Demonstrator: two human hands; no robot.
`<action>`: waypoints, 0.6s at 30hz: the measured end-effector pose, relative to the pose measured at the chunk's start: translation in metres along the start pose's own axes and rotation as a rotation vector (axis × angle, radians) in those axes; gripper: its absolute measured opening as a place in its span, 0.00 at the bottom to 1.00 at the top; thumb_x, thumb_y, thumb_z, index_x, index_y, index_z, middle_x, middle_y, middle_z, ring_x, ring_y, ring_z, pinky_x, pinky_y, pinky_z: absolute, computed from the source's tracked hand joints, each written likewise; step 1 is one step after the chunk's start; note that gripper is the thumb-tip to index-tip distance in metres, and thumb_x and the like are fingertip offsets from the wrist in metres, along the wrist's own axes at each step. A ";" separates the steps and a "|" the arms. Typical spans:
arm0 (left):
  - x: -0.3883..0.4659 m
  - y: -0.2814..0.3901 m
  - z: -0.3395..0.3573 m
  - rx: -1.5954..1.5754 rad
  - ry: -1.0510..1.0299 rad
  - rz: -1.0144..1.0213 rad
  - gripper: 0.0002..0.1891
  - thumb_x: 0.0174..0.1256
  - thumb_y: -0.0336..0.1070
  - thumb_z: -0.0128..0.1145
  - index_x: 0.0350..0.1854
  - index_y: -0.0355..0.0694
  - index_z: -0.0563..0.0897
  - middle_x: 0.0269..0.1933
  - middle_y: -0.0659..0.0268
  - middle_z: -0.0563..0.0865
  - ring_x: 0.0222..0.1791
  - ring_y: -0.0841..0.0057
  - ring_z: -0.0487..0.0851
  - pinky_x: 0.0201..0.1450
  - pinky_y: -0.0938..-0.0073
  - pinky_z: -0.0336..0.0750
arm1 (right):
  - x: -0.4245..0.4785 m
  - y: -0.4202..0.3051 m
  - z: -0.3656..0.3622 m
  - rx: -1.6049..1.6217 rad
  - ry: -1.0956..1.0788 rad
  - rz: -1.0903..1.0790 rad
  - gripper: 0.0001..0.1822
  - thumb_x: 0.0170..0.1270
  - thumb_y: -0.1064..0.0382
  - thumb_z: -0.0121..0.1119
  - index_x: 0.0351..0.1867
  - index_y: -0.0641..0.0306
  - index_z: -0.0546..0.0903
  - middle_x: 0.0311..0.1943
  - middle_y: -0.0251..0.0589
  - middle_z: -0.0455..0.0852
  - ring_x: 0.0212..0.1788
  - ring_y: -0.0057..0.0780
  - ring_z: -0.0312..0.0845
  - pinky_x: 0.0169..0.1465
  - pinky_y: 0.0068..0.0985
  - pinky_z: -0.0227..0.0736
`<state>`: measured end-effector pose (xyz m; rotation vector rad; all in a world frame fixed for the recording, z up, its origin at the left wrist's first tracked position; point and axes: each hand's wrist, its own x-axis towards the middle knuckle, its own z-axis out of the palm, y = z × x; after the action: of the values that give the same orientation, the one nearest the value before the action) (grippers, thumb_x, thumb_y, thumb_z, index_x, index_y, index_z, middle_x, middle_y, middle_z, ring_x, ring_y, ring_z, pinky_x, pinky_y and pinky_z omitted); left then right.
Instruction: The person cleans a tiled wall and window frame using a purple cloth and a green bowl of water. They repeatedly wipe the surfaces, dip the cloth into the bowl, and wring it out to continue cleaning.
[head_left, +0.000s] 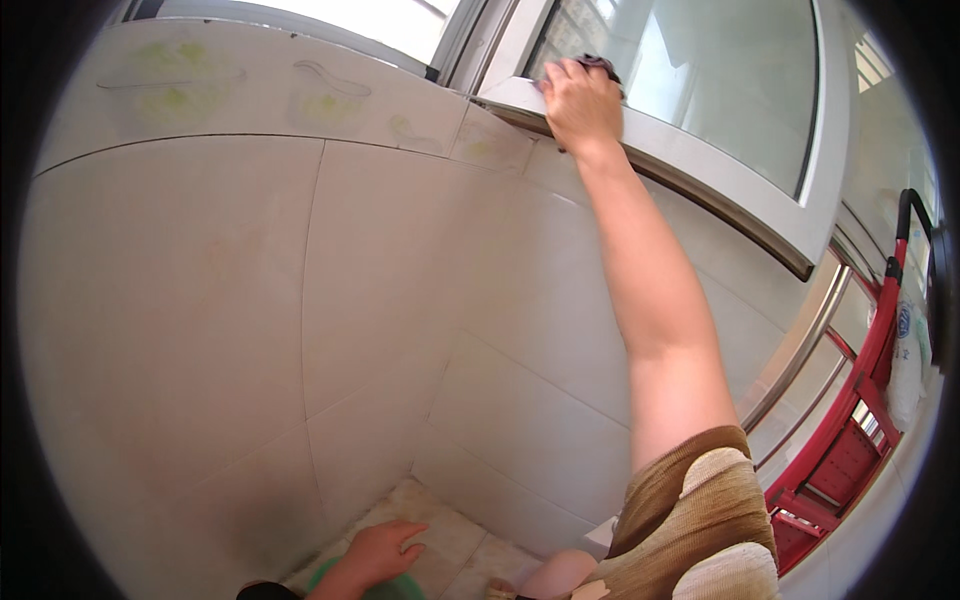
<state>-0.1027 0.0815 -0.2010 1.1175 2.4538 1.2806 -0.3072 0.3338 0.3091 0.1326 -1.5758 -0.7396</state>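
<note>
At the top of the view, my right hand (585, 105) presses a dark crumpled cloth (598, 66) to the lower corner of a window sash. It covers where the white frame (720, 165) meets the glass pane (727, 82). My right arm is stretched out far, and part of the cloth is hidden by the fingers. Low in the view, my left hand (382, 553) hangs free with thumb and fingers apart, holding nothing. Below it, a green basin (409, 589) stands on the floor, mostly hidden by the hand and the picture's edge.
Pale wall tiles (375, 262) meet in a corner below the window. A red folding stepladder (862, 405) leans at the right, with a white plastic bag (905, 367) beside it. Metal rails (810, 345) run close by. Beige floor tiles (442, 532) show at the bottom.
</note>
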 end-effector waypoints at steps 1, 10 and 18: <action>0.003 -0.003 -0.002 0.011 -0.008 -0.015 0.22 0.65 0.49 0.61 0.60 0.49 0.82 0.52 0.58 0.86 0.48 0.63 0.87 0.50 0.64 0.80 | 0.009 -0.009 0.015 0.077 -0.014 0.000 0.15 0.69 0.49 0.57 0.49 0.52 0.85 0.51 0.29 0.85 0.55 0.38 0.77 0.56 0.39 0.72; 0.030 -0.010 -0.015 0.005 -0.029 -0.048 0.21 0.66 0.48 0.58 0.59 0.47 0.82 0.55 0.58 0.85 0.53 0.56 0.83 0.54 0.58 0.78 | 0.032 -0.032 0.075 0.162 -0.025 -0.102 0.15 0.70 0.55 0.55 0.53 0.47 0.87 0.64 0.28 0.80 0.62 0.37 0.74 0.64 0.36 0.70; 0.038 -0.026 -0.001 0.008 -0.013 -0.059 0.23 0.65 0.49 0.59 0.61 0.48 0.81 0.54 0.56 0.86 0.51 0.57 0.84 0.54 0.60 0.78 | -0.004 -0.007 0.031 0.229 -0.069 -0.363 0.13 0.67 0.62 0.55 0.44 0.52 0.90 0.54 0.27 0.87 0.59 0.31 0.77 0.63 0.31 0.70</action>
<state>-0.1439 0.0973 -0.2133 1.0437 2.4655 1.2431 -0.3377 0.3417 0.3028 0.5789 -1.7207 -0.8469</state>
